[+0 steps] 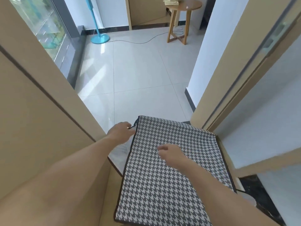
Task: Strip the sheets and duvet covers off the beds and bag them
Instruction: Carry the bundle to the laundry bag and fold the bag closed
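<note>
A large houndstooth storage bag (172, 176), grey and white with dark piping, fills the doorway on the floor in front of me. My left hand (121, 131) is at the bag's far left corner, fingers pinched on a small dark zipper pull. My right hand (171, 153) rests on top of the bag with its fingers curled and nothing in it. No sheets or duvet covers are in sight; the bag's inside is hidden.
Tan door frames (48, 111) stand close on both sides. Beyond lies a pale tiled floor (138, 70) with a cable across it, a blue fan stand (99, 37) at the far left and a wooden side table (180, 18) at the back.
</note>
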The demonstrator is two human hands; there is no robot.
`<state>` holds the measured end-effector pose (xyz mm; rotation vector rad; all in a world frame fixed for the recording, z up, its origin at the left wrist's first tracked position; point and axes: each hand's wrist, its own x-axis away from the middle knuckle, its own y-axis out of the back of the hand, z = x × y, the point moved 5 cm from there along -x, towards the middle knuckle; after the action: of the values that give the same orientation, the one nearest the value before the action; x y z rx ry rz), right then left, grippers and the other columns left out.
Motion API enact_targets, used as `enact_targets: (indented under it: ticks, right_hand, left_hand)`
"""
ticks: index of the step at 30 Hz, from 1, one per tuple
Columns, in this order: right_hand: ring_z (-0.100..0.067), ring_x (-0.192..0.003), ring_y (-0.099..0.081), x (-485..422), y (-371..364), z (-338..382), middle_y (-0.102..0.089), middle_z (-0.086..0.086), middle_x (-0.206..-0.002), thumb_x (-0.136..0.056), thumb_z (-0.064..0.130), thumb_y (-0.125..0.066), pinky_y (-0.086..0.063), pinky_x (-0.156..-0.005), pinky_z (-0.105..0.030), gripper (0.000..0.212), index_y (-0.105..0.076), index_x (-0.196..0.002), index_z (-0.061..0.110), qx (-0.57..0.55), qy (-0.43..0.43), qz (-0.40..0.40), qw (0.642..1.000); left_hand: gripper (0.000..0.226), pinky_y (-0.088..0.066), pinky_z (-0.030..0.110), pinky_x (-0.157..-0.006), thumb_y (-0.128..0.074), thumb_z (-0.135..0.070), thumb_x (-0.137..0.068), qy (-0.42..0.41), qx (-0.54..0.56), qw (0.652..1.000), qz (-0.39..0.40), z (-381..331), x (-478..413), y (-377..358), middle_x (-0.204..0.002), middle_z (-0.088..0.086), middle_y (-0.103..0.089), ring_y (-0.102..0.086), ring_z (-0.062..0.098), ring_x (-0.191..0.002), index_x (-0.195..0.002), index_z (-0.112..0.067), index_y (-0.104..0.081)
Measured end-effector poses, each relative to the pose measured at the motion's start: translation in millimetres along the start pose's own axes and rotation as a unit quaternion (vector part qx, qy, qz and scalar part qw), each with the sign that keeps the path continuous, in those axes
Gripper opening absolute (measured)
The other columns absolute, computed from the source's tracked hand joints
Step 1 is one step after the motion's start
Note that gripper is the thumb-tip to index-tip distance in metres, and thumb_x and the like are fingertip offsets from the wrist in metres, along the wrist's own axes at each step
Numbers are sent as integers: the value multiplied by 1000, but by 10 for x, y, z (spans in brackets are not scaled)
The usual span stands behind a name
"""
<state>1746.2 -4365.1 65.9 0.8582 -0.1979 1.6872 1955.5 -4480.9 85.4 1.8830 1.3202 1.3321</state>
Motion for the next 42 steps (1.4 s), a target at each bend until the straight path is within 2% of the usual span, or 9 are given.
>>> enact_targets:
  ticks: [2,5,10,19,21,25,31,35,42]
  right_hand:
    - [-30,-100,-69,-398,-200,173,-66,5,-106,-100,16,-53,-59,-82,-34,30,-60,-129,16,-45,-28,-16,998]
    - [-17,-81,-67,-986,-500,386,-71,-7,-99,-99,11,-53,-52,-64,-29,20,-65,-114,14,-156,-71,-50,984]
    - [-17,-63,-57,-1725,-848,437,-66,-10,-80,-93,3,-54,-38,-48,-23,16,-70,-96,3,-315,-171,-113,927]
    - [-27,-81,-60,-2318,-1001,353,-70,-19,-99,-92,11,-56,-43,-67,-35,14,-66,-90,2,-361,-249,-166,883]
    - [-28,-82,-66,-2378,-969,358,-73,-18,-101,-90,17,-58,-45,-65,-35,24,-68,-103,-1,-376,-264,-187,868]
    - [-22,-54,-61,-2427,-875,449,-71,-8,-68,-84,34,-67,-42,-50,-29,32,-70,-92,3,-395,-277,-200,853]
    - [-22,-49,-54,-2536,-799,454,-71,-10,-71,-82,60,-69,-40,-47,-30,57,-66,-84,4,-430,-288,-235,823]
    - [-25,-61,-63,-2578,-805,433,-74,-9,-70,-93,37,-61,-45,-56,-34,35,-71,-79,6,-468,-291,-256,795]
    - [-21,-56,-59,-2432,-899,497,-71,-5,-65,-85,21,-64,-45,-54,-32,26,-67,-65,4,-424,-266,-273,822]
  left_hand:
    - [52,-44,34,-97,-54,-49,-96,8,10,1000,10,94,-472,44,-139,2,-58,-57,21,-121,-139,-19,-55]
    - [53,-43,33,-99,-54,-48,-96,13,15,999,36,240,-1133,2,-139,2,-58,-55,22,-124,-137,-16,-56]
    - [32,-44,30,-70,-61,-49,-91,9,41,992,120,312,-1859,-373,-82,-1,-57,-60,23,-85,-86,-17,-60]
    - [34,-36,25,-51,-76,-40,-83,42,96,978,180,350,-2323,-777,-62,1,-55,-47,14,-54,-70,-11,-62]
    - [33,-38,25,-52,-79,-38,-81,34,105,979,171,301,-2369,-727,-64,4,-58,-48,16,-55,-74,-8,-65]
    - [34,-43,20,-45,-85,-34,-76,24,124,979,158,157,-2463,-644,-52,-2,-64,-56,7,-44,-65,-8,-66]
    - [30,-41,17,-41,-85,-27,-78,15,172,969,178,27,-2504,-597,-55,2,-66,-59,9,-44,-67,-6,-67]
    - [32,-39,18,-41,-82,-28,-79,14,182,969,169,28,-2586,-540,-49,-2,-59,-50,6,-39,-63,-8,-63]
    - [29,-35,14,-35,-82,-28,-82,18,213,970,116,48,-2751,-435,-51,-4,-60,-48,-1,-32,-69,-8,-66]
